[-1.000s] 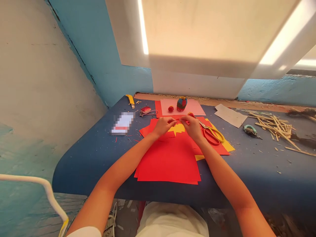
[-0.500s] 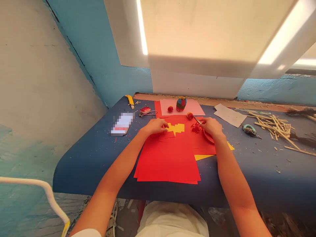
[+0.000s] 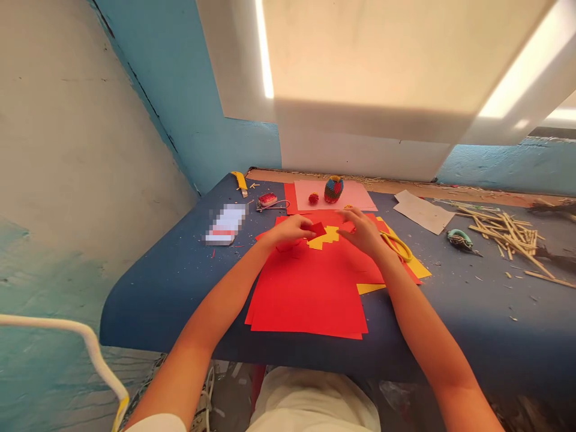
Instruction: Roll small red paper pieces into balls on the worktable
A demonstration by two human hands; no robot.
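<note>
A small red paper piece [image 3: 319, 229] is pinched between the fingertips of my left hand [image 3: 292, 229], above the red sheets [image 3: 310, 294]. Just right of it, my right hand [image 3: 363, 233] is raised with thumb and fingers apart, and I see nothing between them. Under and between the hands lie small yellow paper pieces [image 3: 330, 236]. Scissors with yellow handles [image 3: 399, 246] rest on the paper right of my right hand, their blades hidden by it. That hand also covers most of the red scraps and one small beaded-looking ball.
Behind the hands, a multicoloured folded-looking vase [image 3: 333, 189] and a red ball [image 3: 314, 197] sit on pink paper [image 3: 360, 200]. At left are a phone [image 3: 226, 224], a yellow cutter [image 3: 240, 183] and a red object [image 3: 268, 200]. Pliers [image 3: 459, 240] and sticks [image 3: 513, 234] lie right.
My right hand has let go of the scissors, now lying to its right, and moved left toward my left hand. My left hand now holds up a small red paper piece.
</note>
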